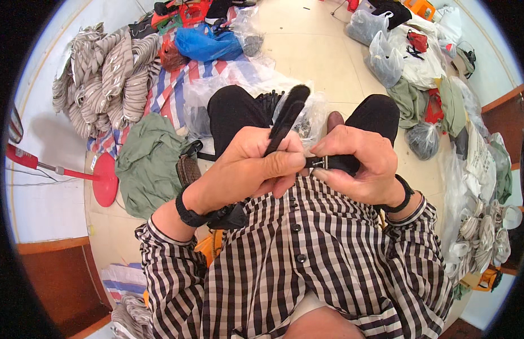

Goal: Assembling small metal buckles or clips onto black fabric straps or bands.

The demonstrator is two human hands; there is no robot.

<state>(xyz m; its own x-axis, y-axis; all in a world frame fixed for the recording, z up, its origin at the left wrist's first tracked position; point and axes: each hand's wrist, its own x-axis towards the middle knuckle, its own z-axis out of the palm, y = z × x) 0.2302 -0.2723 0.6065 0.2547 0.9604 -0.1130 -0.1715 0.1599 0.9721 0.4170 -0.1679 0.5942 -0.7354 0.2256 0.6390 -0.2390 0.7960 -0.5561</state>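
Over my lap, my left hand (267,161) is closed round a black strap (289,116), whose rounded end sticks up past the thumb. Close beside it, my right hand (361,161) pinches a small silver metal buckle (321,163) between thumb and fingertips. A short black piece runs from the buckle toward my left fingertips. Whether it is the same strap as the upright one cannot be told, as my fingers cover the part between. Beyond my knees, several more black straps (269,103) lie bunched beside a clear plastic bag (314,116).
Striped fabric bundles (106,76) are piled at the far left, near a blue plastic bag (208,44). Green cloth (149,164) lies left of my legs, beside a red round lamp base (106,179). Plastic bags (384,59) and cloth crowd the right side. Pale coiled bundles (481,240) sit nearer.
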